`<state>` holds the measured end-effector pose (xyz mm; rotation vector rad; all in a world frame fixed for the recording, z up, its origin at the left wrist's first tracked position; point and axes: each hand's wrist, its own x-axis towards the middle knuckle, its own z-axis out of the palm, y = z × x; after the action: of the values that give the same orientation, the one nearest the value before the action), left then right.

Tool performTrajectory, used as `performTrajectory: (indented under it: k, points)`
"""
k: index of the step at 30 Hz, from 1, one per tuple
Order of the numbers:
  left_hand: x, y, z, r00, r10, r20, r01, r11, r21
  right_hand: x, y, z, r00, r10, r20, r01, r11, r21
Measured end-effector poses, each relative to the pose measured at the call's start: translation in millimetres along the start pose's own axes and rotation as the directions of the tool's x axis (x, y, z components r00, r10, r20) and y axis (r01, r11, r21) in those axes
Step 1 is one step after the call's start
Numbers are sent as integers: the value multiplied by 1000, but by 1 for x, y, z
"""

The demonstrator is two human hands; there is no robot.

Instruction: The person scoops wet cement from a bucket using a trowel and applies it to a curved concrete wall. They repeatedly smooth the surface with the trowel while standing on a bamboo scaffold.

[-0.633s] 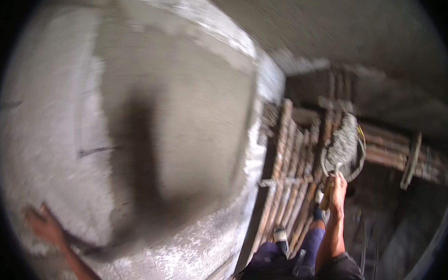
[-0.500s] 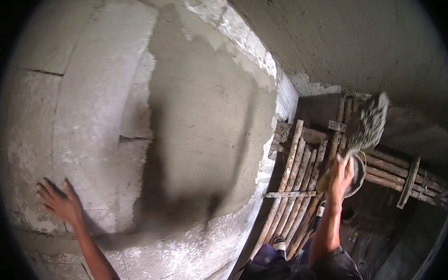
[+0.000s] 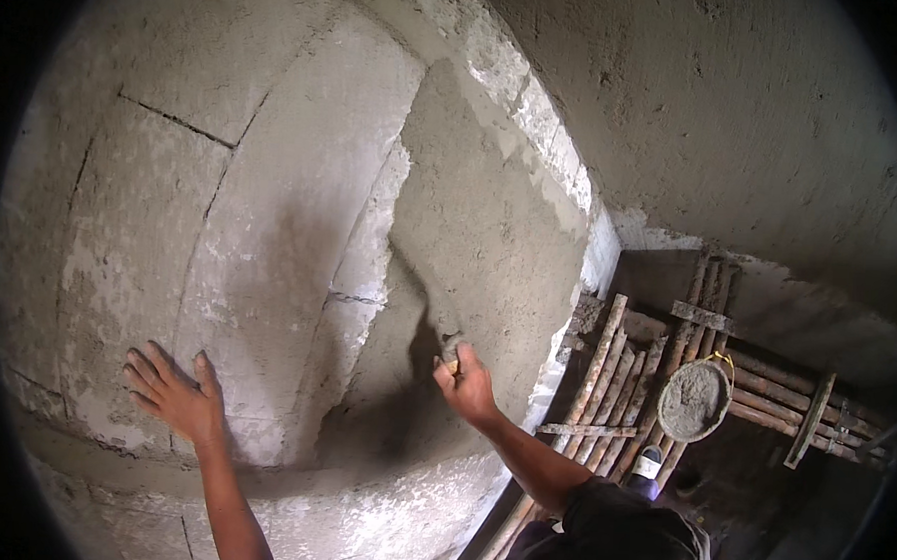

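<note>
Against the bare block wall [image 3: 260,232], my left hand [image 3: 176,396] lies flat with its fingers spread. My right hand [image 3: 469,383] is closed around the handle of a trowel [image 3: 452,346], at the lower part of the grey mortar patch [image 3: 510,253]. The trowel's blade is mortar-coloured and hard to tell from the wall behind it. A dark shadow falls beside and below the right hand. Whether mortar is still on the blade, I cannot tell.
A round bucket [image 3: 719,424] of wet mortar [image 3: 692,399] stands on the rusty scaffold poles [image 3: 604,387] at the right. My shoe [image 3: 647,463] rests on the poles near it. Crosspieces [image 3: 811,421] tie the poles. Another grey plastered wall [image 3: 716,112] rises at the upper right.
My right hand has swung left from above the bucket, where the trowel carried a mortar load, to the plastered patch. My left hand stays flat on the wall; the view has shifted.
</note>
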<state>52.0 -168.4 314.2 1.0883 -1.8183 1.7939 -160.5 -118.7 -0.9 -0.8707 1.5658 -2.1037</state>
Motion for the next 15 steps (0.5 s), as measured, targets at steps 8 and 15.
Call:
performTrajectory:
  k: [8,15]
  points:
    - [1,-2,-2,999,-20,32,20,1000,-8,140,67,-22,918,391,-62,-231,658,717]
    - [0,-5,0,997,-42,69,40,999,31,240,-35,-4,832,539,131,-469,559,684]
